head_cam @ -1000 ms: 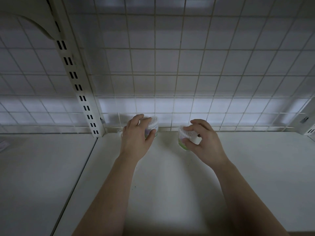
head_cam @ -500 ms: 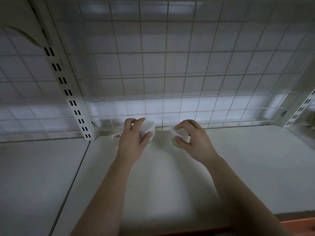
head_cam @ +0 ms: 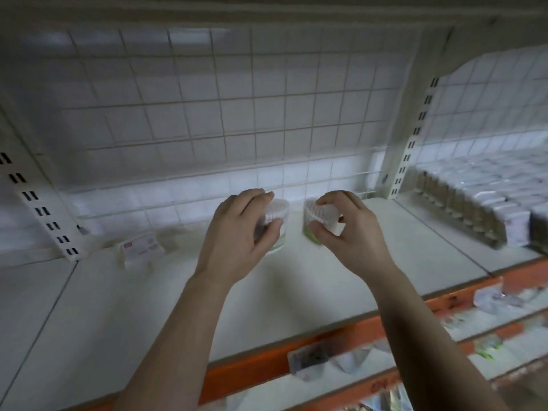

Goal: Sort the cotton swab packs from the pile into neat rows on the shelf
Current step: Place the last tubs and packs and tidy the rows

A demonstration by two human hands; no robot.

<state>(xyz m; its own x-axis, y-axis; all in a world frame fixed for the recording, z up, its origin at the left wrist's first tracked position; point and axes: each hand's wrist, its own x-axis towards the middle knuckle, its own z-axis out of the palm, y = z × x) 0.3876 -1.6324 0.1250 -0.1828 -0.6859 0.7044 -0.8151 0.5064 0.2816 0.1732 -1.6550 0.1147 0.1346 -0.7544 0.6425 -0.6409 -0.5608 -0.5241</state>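
Two round tubs of cotton swabs stand side by side near the back of the white shelf (head_cam: 124,307). My left hand (head_cam: 237,232) grips the left tub (head_cam: 278,226) from the front, thumb on its side. My right hand (head_cam: 347,229) pinches the right tub (head_cam: 318,216), which is tilted with its green base toward me. A flat white swab pack with a red label (head_cam: 141,247) lies to the left near the upright.
A wire grid panel (head_cam: 237,129) backs the shelf. Slotted uprights stand at left (head_cam: 38,209) and right (head_cam: 412,143). The neighbouring bay on the right holds rows of packaged goods (head_cam: 474,209). An orange price rail (head_cam: 267,366) with tags runs along the front edge.
The view has swung right and pulled back, showing the right bay and the orange rail. Both hands still hold their tubs at the back of the shelf; the right tub tilts more.
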